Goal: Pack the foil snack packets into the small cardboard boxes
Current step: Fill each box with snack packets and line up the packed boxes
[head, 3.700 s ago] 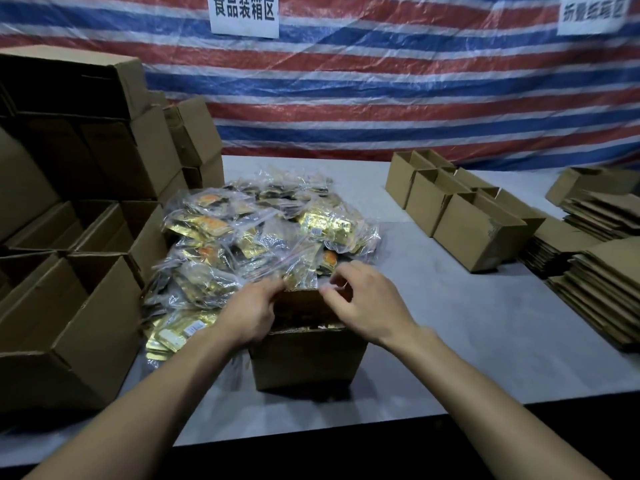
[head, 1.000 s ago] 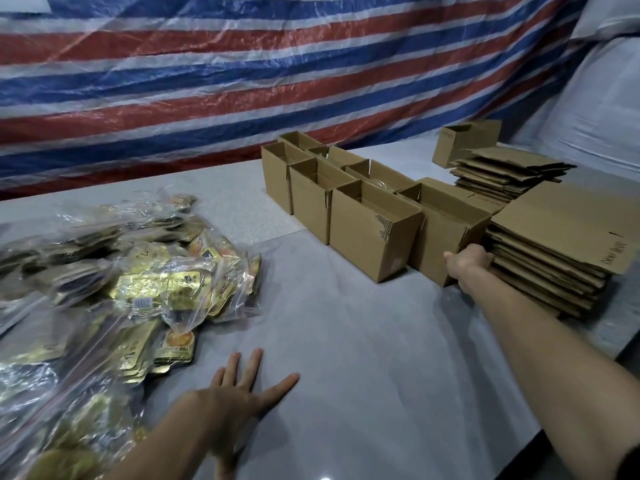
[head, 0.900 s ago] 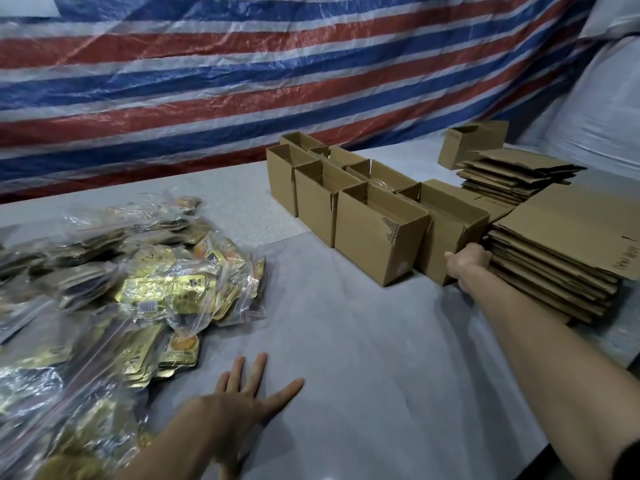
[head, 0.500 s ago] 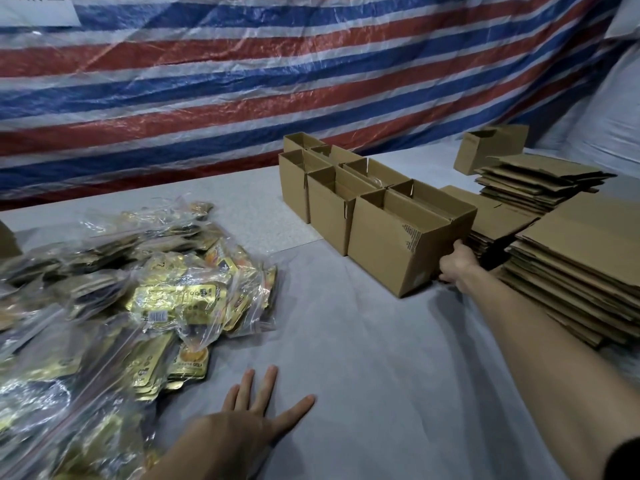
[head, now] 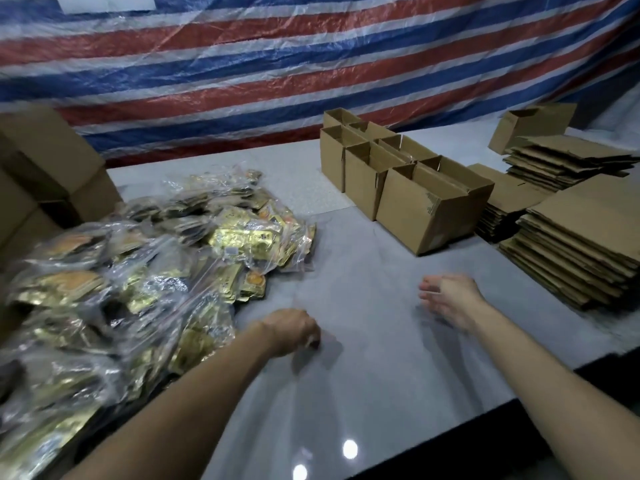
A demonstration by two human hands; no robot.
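Grey desk [head: 374, 382] is viewed from above, with both bare forearms reaching in. Left grip [head: 294, 330] is lowered to the desk surface, just beside the near right edge of the packet pile. Its wrist is bent and the fingers are tucked under the back of the hand and blurred, so clenched or loose cannot be told. Nothing is seen held in it. Right grip [head: 450, 299] is held over bare desk, well apart from the left, with fingers stretched leftward and released, grasping nothing; it is motion-blurred.

Foil snack packets [head: 156, 271] are heaped on the left half of the desk, gold foil bundled inside clear plastic bags. Small cardboard boxes [head: 377, 174] are grouped upright at the far middle of the desk, flaps open, set side by side in two rows. Nearest box [head: 426, 216] is placed at the front of the group, touching the box behind it. Box contents cannot be told.

Flattened cardboard blanks are stacked on the right. A tall stack [head: 581, 251] is at the desk edge and a lower stack [head: 502, 199] lies between it and the boxes. A third stack [head: 568, 161] is further back, with one erected box [head: 533, 121] behind it. Larger cartons [head: 48, 168] are seen at the left edge behind the pile. A red, white and blue striped tarp [head: 311, 64] is hung behind the desk. A white sign [head: 107, 0] is cut off at the top, text unreadable.
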